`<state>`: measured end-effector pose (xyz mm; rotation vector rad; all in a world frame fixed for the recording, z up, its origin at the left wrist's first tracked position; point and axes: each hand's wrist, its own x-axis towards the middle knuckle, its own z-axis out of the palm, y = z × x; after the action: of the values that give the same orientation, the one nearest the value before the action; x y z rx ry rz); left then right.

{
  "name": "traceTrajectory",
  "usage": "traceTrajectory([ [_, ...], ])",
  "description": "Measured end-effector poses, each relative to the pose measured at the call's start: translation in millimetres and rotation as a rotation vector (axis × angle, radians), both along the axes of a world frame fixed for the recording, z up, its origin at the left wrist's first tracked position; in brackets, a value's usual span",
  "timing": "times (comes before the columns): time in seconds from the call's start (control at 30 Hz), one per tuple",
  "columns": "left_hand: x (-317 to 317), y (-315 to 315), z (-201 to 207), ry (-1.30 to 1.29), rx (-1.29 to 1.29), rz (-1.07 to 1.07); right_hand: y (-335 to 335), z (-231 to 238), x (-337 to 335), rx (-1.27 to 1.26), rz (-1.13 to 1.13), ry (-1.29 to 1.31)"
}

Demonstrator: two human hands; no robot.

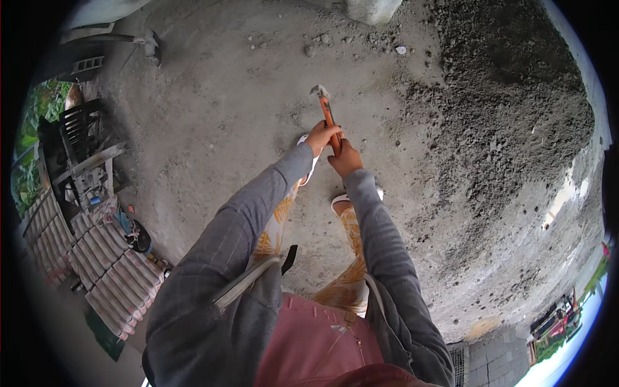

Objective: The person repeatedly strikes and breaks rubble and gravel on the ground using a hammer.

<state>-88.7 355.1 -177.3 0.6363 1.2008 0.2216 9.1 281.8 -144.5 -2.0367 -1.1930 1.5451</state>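
Note:
A hammer [327, 111] with an orange handle and a grey metal head is held out in front of me, its head pointing away. My left hand [320, 137] is closed around the middle of the handle. Lower down and to the right, my right hand [347, 158] wraps the handle's near end. The palms and parts of the grip are hidden by the fingers. Beneath the hammer lies the grey, dusty ground [258, 97], and the head looks raised above it.
Dark loose gravel [503, 122] spreads across the right. At the left are stacked ribbed tiles or blocks [119, 277], wooden scraps [97, 161] and a dark wheel-like object [138, 237]. A pale rounded object [374, 9] stands at the far edge. My shoes [338, 204] are near the hammer.

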Motion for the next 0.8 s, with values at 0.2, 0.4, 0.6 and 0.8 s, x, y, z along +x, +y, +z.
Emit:
traceTrajectory([
  [0.2,-37.0,132.3,-124.1,0.333,0.325,0.425,124.6,-117.5,-56.1,-0.059,-0.256,0.695],
  [0.4,1.7,164.4,-153.7,0.264,0.497,0.061,161.3,-188.8,-9.5,0.014,-0.428,0.963],
  [0.6,67.6,87.1,-175.9,0.106,0.56,-0.243,79.5,-212.2,22.0,0.174,-0.63,0.948],
  [0.8,89.8,103.8,-168.7,-0.122,0.57,0.045,107.7,-179.0,52.0,0.287,-0.547,0.692],
])
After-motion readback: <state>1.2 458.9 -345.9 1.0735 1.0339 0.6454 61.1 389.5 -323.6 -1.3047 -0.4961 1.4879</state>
